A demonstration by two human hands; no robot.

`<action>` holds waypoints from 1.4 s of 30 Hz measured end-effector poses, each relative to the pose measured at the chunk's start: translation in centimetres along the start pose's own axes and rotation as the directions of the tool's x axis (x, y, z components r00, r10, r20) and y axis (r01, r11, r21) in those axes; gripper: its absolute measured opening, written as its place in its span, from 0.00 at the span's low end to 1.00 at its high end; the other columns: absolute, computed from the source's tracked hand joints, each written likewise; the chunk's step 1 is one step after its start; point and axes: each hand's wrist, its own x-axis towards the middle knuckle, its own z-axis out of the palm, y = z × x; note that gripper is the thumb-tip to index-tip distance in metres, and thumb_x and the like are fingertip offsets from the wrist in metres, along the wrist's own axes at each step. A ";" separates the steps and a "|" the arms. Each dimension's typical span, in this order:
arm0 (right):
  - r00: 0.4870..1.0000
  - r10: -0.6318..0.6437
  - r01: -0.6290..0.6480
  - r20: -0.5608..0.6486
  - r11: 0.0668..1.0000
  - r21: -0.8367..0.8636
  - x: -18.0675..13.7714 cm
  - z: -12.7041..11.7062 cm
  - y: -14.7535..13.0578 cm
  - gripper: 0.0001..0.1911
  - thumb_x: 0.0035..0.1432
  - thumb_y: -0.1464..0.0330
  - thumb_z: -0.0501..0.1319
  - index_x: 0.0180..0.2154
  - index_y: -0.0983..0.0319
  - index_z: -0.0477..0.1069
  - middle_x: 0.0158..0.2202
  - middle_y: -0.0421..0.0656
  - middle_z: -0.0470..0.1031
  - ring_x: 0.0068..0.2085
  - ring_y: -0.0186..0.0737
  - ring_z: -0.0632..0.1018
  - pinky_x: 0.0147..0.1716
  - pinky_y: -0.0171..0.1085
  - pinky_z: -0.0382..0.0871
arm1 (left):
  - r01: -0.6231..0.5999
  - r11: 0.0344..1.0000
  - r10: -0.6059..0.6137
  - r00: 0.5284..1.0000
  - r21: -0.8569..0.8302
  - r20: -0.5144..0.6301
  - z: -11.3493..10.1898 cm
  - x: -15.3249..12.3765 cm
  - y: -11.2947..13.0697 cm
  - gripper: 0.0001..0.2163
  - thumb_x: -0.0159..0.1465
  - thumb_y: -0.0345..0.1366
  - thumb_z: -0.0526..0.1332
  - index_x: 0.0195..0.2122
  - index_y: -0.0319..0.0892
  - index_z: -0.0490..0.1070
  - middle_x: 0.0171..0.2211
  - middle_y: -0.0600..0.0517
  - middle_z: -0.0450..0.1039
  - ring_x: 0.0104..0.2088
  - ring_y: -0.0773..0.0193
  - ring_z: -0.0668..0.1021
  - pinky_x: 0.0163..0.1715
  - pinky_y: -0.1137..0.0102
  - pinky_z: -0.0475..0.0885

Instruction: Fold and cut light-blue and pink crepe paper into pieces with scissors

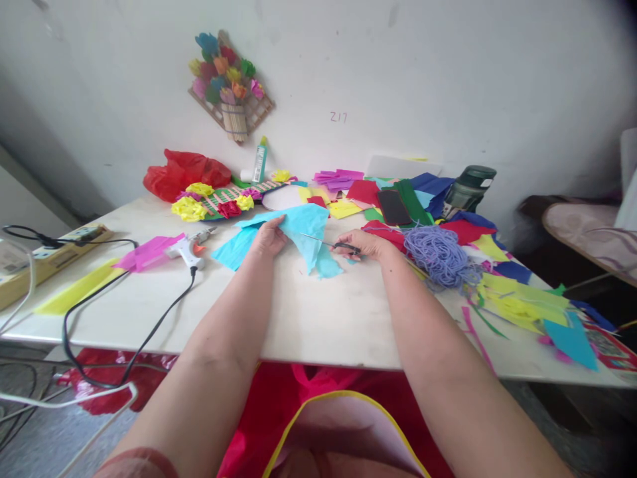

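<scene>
My left hand [271, 237] is closed on a sheet of light blue crepe paper [306, 222], which it holds just above the white table. In my right hand [362, 244] is a pair of scissors [343, 246] with dark handles, its thin blades pointing left across the paper. A partly cut flap of the paper hangs down below the blades. Under my left hand and to its left, a darker blue piece of paper [233, 247] shows. Whether the blades touch the paper at their tips is hard to make out.
A white glue gun [188, 252] with a black cord lies at left, near a power strip [54, 262]. Paper flowers [189, 207] stand behind. To the right are purple yarn [440, 255], a dark phone [394, 207], a dark bottle [468, 189] and scattered coloured paper [522, 299].
</scene>
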 end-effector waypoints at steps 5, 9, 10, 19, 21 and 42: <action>1.000 0.007 -0.007 0.013 1.000 -0.001 -0.1 0.1 -0.2 0.03 0.49 0.73 0.59 0.26 0.67 0.68 0.17 0.37 0.65 0.13 0.23 0.62 0.12 0.27 0.52 | 0.004 1.000 -0.004 1.000 -0.006 -0.025 0.2 -0.2 0.0 0.06 0.53 0.24 0.58 0.32 0.36 0.70 0.25 0.50 0.75 0.27 0.64 0.78 0.38 0.68 0.74; 0.999 0.038 -0.037 0.013 0.998 -0.051 -0.4 0.7 -0.9 0.08 0.53 0.71 0.58 0.24 0.66 0.65 0.14 0.36 0.63 0.12 0.24 0.61 0.11 0.27 0.52 | 0.011 1.000 -0.011 1.000 -0.005 -0.017 0.4 -0.4 0.0 0.07 0.54 0.24 0.57 0.34 0.35 0.70 0.26 0.49 0.75 0.29 0.63 0.78 0.38 0.68 0.73; 0.999 0.044 -0.043 0.008 0.997 -0.067 -0.5 0.8 -1.0 0.08 0.54 0.70 0.57 0.24 0.66 0.64 0.14 0.36 0.64 0.12 0.24 0.61 0.11 0.27 0.52 | 0.014 1.000 -0.014 1.000 -0.004 -0.019 0.4 -0.5 0.0 0.07 0.54 0.24 0.57 0.34 0.35 0.70 0.26 0.48 0.75 0.30 0.62 0.78 0.38 0.67 0.73; 0.999 0.011 -0.006 0.036 0.992 -0.129 -0.2 1.0 -1.0 0.10 0.55 0.69 0.57 0.23 0.65 0.62 0.15 0.37 0.66 0.11 0.24 0.62 0.10 0.26 0.52 | 0.026 1.000 -0.026 0.999 -0.004 -0.020 0.6 -0.6 -0.1 0.09 0.54 0.24 0.57 0.37 0.35 0.70 0.26 0.49 0.75 0.28 0.63 0.78 0.37 0.68 0.74; 0.999 0.009 -0.002 0.049 0.992 -0.130 -0.3 1.2 -1.2 0.12 0.55 0.69 0.57 0.21 0.65 0.61 0.14 0.37 0.66 0.10 0.23 0.61 0.10 0.26 0.51 | 0.030 1.000 -0.030 0.999 -0.002 -0.023 0.6 -0.6 -0.1 0.09 0.54 0.24 0.57 0.36 0.35 0.70 0.26 0.49 0.75 0.27 0.63 0.78 0.36 0.68 0.74; 0.999 -0.027 0.026 -0.022 0.999 -0.019 0.3 0.6 -0.2 0.05 0.46 0.72 0.61 0.23 0.66 0.66 0.16 0.36 0.62 0.15 0.23 0.62 0.11 0.26 0.51 | -0.001 1.000 0.001 0.998 -0.002 -0.068 0.3 -0.4 0.0 0.08 0.53 0.24 0.57 0.35 0.36 0.70 0.24 0.50 0.74 0.28 0.63 0.78 0.38 0.68 0.73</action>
